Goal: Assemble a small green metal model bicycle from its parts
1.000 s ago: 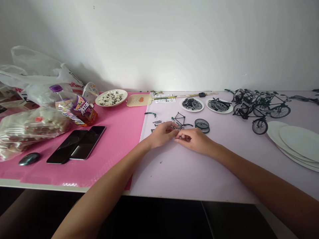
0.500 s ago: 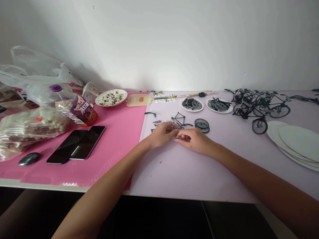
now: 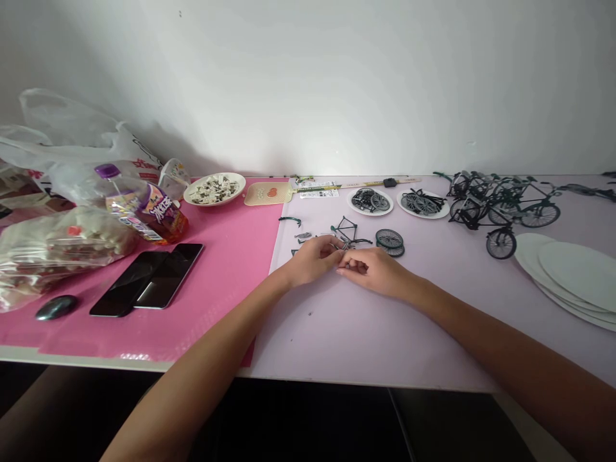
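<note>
My left hand [image 3: 315, 260] and my right hand [image 3: 378, 269] meet over the table, fingertips pinched together. Whatever sits between the fingers is small and mostly hidden. Just behind the fingertips shows a dark toy bicycle frame [image 3: 345, 226], its lower part covered by my fingers; I cannot tell whether they grip it. Right of it lie two toy bicycle wheels [image 3: 389, 239], overlapping. A curved green part [image 3: 290, 220] and small grey parts [image 3: 304, 235] are to the left, beyond my left hand.
Plates of wheels [image 3: 369, 202] and black parts [image 3: 423, 205] stand at the back. Assembled toy bicycles [image 3: 510, 205] and stacked white plates [image 3: 577, 276] are on the right. Leftward are a bowl [image 3: 215, 190], a bottle [image 3: 147, 208], phones [image 3: 168, 276] and a mouse [image 3: 56, 307].
Almost nothing differs. Both hands keep the same pinched pose in the same place, and the parts around them lie as before.
</note>
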A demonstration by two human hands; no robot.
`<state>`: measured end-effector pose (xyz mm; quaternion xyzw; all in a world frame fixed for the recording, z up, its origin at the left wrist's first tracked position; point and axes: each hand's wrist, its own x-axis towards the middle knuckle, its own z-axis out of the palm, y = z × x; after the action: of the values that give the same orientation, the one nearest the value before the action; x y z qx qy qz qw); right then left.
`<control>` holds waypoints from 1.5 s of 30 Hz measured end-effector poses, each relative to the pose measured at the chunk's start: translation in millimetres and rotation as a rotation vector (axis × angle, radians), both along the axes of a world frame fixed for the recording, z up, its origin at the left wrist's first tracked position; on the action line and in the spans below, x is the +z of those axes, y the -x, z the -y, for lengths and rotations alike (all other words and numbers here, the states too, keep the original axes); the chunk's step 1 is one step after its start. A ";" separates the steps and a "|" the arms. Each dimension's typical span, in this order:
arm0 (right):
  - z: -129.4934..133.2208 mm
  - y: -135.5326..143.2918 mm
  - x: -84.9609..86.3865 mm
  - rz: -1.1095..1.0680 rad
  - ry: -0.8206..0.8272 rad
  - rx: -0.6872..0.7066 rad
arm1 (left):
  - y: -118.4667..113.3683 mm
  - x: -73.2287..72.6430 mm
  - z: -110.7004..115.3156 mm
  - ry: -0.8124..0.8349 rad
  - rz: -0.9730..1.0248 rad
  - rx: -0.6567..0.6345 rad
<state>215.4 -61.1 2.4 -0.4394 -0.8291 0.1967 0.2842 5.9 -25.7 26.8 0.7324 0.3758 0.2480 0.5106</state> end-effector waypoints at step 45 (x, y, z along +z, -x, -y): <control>1.3 0.0 2.1 0.032 0.045 -0.006 | 1.5 4.1 1.2 -0.023 -0.025 -0.030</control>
<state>215.4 -62.5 4.5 -0.4514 -0.8275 0.2072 0.2616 4.4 -26.9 30.8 0.7468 0.3681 0.2354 0.5014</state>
